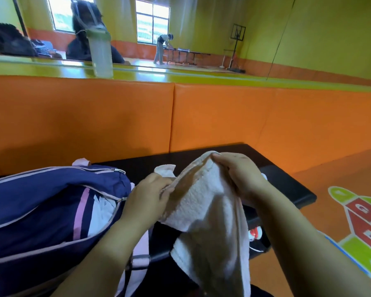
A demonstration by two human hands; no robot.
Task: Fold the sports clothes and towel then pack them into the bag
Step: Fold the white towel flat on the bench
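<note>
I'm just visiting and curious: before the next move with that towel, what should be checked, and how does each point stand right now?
1. Left hand holds the towel: ok.
2. Right hand grips the towel's top edge: ok.
3. Towel folded neatly: not ok, it hangs loose and crumpled.
4. Bag unzipped: ok, a white garment shows in the opening.
5. Room left in the bag: cannot tell.

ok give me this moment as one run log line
step: towel fold | left hand: grips towel edge | right hand: grips towel top | bag: unzipped, on bench | towel: not yet packed
</note>
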